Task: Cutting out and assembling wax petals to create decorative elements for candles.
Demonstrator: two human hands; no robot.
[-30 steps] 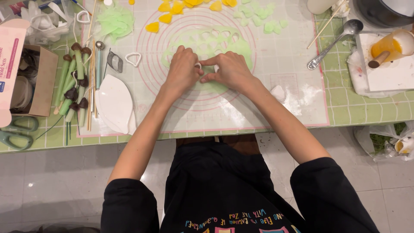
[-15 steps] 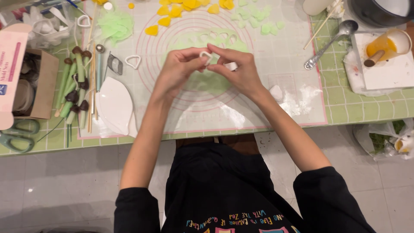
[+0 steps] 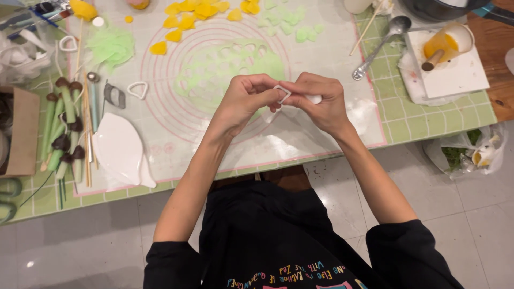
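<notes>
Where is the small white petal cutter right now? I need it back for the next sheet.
In the head view the small white cutter is held up between the left hand and right hand, above the rolled green paste on the round-marked mat.

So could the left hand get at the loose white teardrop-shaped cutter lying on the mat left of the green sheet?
Probably yes, once freed: the left hand now shares a small white cutter with the right hand. Bare mat lies between it and the teardrop-shaped cutter.
</notes>
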